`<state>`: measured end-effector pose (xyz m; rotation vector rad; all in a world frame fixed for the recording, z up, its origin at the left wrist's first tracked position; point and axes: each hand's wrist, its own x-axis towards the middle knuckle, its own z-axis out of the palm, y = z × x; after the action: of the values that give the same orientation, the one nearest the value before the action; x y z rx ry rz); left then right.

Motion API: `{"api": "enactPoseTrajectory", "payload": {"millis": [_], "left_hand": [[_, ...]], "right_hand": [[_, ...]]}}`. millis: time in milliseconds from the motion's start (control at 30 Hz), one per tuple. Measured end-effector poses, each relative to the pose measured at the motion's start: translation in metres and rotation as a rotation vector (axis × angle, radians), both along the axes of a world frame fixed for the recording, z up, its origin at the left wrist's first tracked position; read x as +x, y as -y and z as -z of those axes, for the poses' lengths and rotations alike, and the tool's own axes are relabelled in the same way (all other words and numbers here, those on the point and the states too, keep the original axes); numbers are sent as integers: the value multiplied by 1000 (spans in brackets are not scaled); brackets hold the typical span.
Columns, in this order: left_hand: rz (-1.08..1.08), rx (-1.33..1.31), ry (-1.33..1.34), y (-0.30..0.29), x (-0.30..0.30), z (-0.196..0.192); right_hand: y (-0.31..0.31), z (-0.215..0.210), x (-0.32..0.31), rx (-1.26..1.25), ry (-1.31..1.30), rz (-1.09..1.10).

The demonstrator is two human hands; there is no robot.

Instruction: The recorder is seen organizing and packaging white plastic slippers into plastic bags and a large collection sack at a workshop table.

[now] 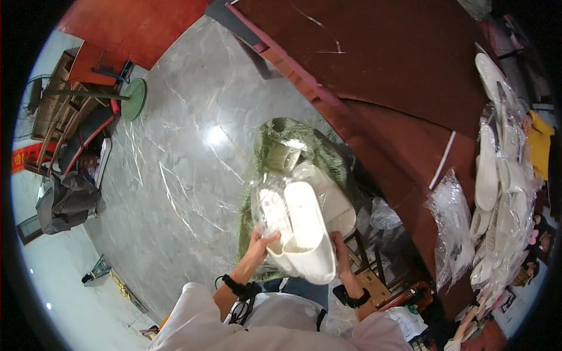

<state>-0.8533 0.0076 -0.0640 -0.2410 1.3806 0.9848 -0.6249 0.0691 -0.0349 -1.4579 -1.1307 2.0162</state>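
I am holding a pair of white slippers (304, 234) in front of my chest, soles facing each other, toes pointing away from me. My left hand (260, 240) is gripping the clear plastic bag (266, 205) that is lying around the left slipper, and my fingers are closed on its edge. My right hand (339, 251) is pressing on the right side of the pair, with the fingers wrapped around the heel part. I am wearing a black band on each wrist.

Just behind the slippers, a green woven sack (281, 146) is standing open on the grey marble floor (187, 146), and I think more wrapped slippers are lying inside it, though the view there is not sharp. To my right, the dark brown desk (398, 76) is carrying a crumpled plastic bag (451, 228) and a long pile of packed white slippers (497, 175) near its far edge.
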Motion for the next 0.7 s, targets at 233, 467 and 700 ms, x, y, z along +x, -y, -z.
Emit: {"api": "enactPoseTrajectory", "payload": {"millis": [233, 467, 700], "left_hand": [[47, 63, -76, 33, 19, -84], [98, 263, -160, -2, 58, -195], [192, 262, -179, -83, 150, -314]], "right_hand": [[33, -87, 33, 184, 47, -60], [32, -155, 83, 249, -160, 9], [7, -217, 161, 378, -278, 188]]}}
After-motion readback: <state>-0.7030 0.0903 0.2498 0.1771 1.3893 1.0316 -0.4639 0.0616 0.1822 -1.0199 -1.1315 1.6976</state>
